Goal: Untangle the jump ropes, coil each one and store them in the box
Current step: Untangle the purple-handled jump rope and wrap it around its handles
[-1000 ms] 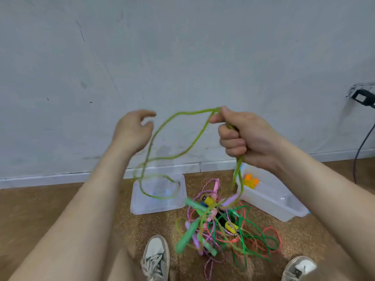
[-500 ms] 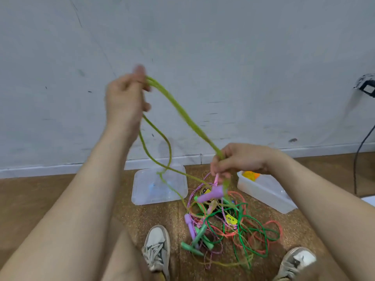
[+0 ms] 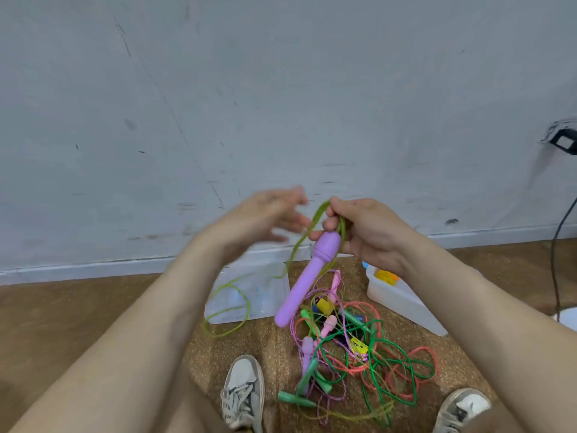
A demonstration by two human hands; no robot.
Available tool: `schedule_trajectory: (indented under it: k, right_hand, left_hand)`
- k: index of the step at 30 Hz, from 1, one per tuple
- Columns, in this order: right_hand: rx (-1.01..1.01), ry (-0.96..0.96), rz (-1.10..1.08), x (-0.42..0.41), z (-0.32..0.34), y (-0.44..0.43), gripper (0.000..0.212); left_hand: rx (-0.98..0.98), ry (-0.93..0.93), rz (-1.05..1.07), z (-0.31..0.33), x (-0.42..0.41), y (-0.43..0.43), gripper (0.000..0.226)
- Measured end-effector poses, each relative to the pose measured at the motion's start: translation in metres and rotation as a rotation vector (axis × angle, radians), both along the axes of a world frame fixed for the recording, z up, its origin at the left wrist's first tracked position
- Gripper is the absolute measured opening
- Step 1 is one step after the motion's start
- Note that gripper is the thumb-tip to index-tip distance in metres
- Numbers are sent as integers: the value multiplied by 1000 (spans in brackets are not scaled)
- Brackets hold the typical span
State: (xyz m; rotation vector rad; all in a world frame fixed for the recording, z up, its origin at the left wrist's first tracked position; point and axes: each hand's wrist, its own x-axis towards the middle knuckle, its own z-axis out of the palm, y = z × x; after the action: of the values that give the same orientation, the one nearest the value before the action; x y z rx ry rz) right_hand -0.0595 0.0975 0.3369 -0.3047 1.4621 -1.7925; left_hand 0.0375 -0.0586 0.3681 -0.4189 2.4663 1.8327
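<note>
Right hand [image 3: 371, 235]: fingers clenched round a bunch of yellow-green rope [image 3: 316, 215] loops, thumb pressed on top.

Purple handle [image 3: 304, 285] hung from beneath those fingers, thick end touching them. It was tilted, free end down and toward the left arm.

Left hand [image 3: 265, 220]: motion-blurred, fingers spread and released, nothing held that I could make out. Its fingertips were just beside the right thumb and the rope's top bend; could not tell if they touched.

From the right fingers the rope dropped away under the left fingertips and ended in 2 slack loops over a clear tub [image 3: 268, 285] on the cork floor [image 3: 93, 323].

Tangle of ropes [image 3: 359, 354] (green, orange, pink-braided, with pink and green handles) lay on the floor well below both hands, between 2 shoes [image 3: 243, 392].

White box [image 3: 406, 304] sat under the right wrist, just beside the tangle, with orange and yellow items inside.
</note>
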Motion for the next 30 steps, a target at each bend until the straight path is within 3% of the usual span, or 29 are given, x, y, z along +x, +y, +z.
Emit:
schedule_trajectory:
  k: [2,4,6,9,12,15,17,19,21,22,24,27,28,30]
  right_hand:
    - [7,-6,-70,2,0,-3,30]
    - [-32,-57,-147,0,2,-5,28]
    - [-105,-93,-185,-3,8,-4,25]
    - [-96,-9,-222,-6,9,-4,24]
    - [41,124,-176,-11,4,-1,32]
    - [53,60,188,-11,-6,7,49]
    - [115,82,523,-2,-20,11,43]
    - [341,344,824,9,-38,12,24]
    - [572,720,902,10,-51,12,10]
    - [648,817,857,8,-50,14,8]
    - [602,714,671,4,-41,18,14]
    - [211,385,263,1,-10,21,11]
    - [71,281,136,-1,1,22,10]
    - [-148,117,-39,-5,19,23,9]
  left_hand:
    - [-11,-135,-245,-7,2,28,27]
    - [-18,-94,-188,-19,-5,43,40]
    - [97,-84,-76,-30,-15,44,48]
    - [191,-142,-116,-30,-24,40,30]
    - [242,-28,-85,-21,-28,37,6]
    - [461,123,192,-10,-32,23,13]
    - [708,206,320,-3,-34,9,5]
    - [858,310,401,0,-35,-7,4]
    - [880,387,476,1,-33,-21,9]
    - [860,402,509,1,-31,-27,10]
    - [675,368,574,-3,-28,-37,19]
    - [112,139,590,-11,-24,-40,34]
    - [39,39,512,-14,-22,-36,37]
    - [91,-120,262,-18,-16,-20,38]
